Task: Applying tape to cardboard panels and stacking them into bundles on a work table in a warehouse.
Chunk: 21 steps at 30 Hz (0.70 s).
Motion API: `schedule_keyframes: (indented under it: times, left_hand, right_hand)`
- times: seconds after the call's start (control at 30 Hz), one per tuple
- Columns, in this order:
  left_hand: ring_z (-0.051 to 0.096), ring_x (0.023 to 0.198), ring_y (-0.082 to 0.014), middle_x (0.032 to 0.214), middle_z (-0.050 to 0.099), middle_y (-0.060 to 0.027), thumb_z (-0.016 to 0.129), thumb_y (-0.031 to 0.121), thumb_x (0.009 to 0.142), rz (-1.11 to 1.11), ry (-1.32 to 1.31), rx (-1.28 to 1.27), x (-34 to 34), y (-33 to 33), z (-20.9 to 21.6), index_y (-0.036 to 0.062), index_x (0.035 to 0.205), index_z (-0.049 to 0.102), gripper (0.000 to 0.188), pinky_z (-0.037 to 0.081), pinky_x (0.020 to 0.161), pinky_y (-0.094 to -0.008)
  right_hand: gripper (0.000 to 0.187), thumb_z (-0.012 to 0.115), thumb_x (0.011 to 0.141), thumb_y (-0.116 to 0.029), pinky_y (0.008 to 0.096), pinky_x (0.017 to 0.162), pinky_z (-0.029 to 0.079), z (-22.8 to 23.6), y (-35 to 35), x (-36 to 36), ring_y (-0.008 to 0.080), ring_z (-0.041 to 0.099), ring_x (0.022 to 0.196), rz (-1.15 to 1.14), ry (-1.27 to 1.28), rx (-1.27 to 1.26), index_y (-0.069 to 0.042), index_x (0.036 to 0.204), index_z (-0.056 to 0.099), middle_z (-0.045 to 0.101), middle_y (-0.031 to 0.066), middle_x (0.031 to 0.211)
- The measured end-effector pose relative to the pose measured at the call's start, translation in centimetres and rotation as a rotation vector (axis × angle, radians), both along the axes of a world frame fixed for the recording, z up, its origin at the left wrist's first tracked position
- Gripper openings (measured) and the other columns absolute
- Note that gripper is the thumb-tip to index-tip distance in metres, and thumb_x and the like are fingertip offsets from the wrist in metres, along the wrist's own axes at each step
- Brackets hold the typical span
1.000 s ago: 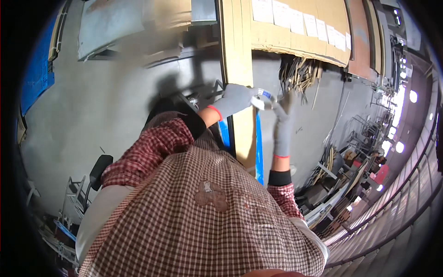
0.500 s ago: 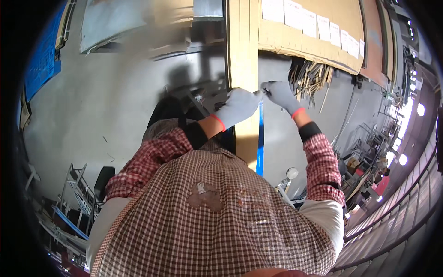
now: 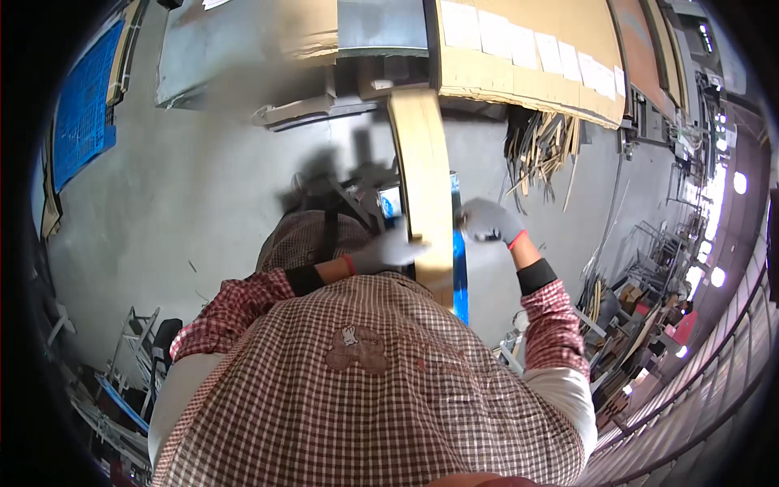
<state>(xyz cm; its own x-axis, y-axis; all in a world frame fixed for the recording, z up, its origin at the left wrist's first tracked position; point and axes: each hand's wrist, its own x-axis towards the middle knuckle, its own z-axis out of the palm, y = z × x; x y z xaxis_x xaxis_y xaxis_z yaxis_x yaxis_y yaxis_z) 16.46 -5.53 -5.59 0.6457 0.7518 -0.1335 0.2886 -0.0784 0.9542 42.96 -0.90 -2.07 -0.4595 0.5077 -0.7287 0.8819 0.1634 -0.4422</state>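
Note:
A long, narrow tan cardboard-like piece stretches away from my body, its far end near the big carton. My left hand, in a grey glove, is at the left edge of its near part; motion smears the fingers, so their grip cannot be told. My right hand, also gloved, hovers just right of the piece with its fingers curled in. Something small and dark shows at those fingers, too unclear to name. Beneath the tan piece, a blue strip shows along the right side.
A large cardboard carton with white sheets on top stands ahead to the right. Thin dark and tan strips hang below its edge. A blue plastic crate or pallet is at far left. Metal racks line the right.
The tan piece's far end has come nearer and now shows short of the cartons. Both hands have moved closer to my body, and the left has also shifted left, away from the right.

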Motion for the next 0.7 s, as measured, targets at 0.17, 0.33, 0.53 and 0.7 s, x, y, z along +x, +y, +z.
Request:
schedule_keyframes:
  times: [0.17,0.33,0.53,0.7]
  left_hand:
    - [0.061,0.102,-0.0342,0.109,0.056,-0.0312,0.067,0.037,0.083,0.194,0.152,-0.396,1.9,5.3,-3.1,-0.0181,0.124,0.031,0.078,0.05,0.085,-0.0394]
    - [0.061,0.085,-0.0407,0.109,0.058,-0.0294,0.059,0.047,0.086,-0.003,0.42,0.002,2.3,2.1,-3.2,-0.0148,0.129,0.03,0.08,0.051,0.078,-0.0414]
    - [0.065,0.081,-0.0348,0.093,0.065,-0.024,0.065,0.048,0.08,0.246,0.106,-0.331,1.3,5.2,-1.4,-0.0159,0.116,0.042,0.077,0.052,0.076,-0.0406]
    - [0.065,0.092,-0.0344,0.1,0.063,-0.0262,0.07,0.042,0.077,0.063,0.385,-0.329,-1.2,8.2,2.1,-0.0166,0.12,0.038,0.079,0.052,0.08,-0.0402]
  right_hand:
    - [0.017,0.055,0.079,-0.01,0.0396,0.068,0.052,-1.8,6.0,-3.9,0.0296,0.066,0.076,0.025,-0.23,0.62,-0.008,0.091,0.067,0.066,0.0163,0.081]
    - [0.016,0.058,0.075,-0.014,0.0402,0.065,0.05,-3.5,5.9,-4.9,0.0285,0.067,0.078,0.128,-0.461,0.516,-0.009,0.086,0.068,0.069,0.0116,0.083]
    - [0.013,0.059,0.075,-0.016,0.0405,0.065,0.049,-4.5,6.2,-4.7,0.0274,0.067,0.075,0.159,-0.386,0.537,-0.011,0.079,0.069,0.068,0.0111,0.082]
    - [0.017,0.058,0.074,-0.01,0.0387,0.069,0.051,0.2,6.8,-3.9,0.0286,0.066,0.078,0.124,-0.391,0.451,-0.012,0.085,0.07,0.068,0.0117,0.088]
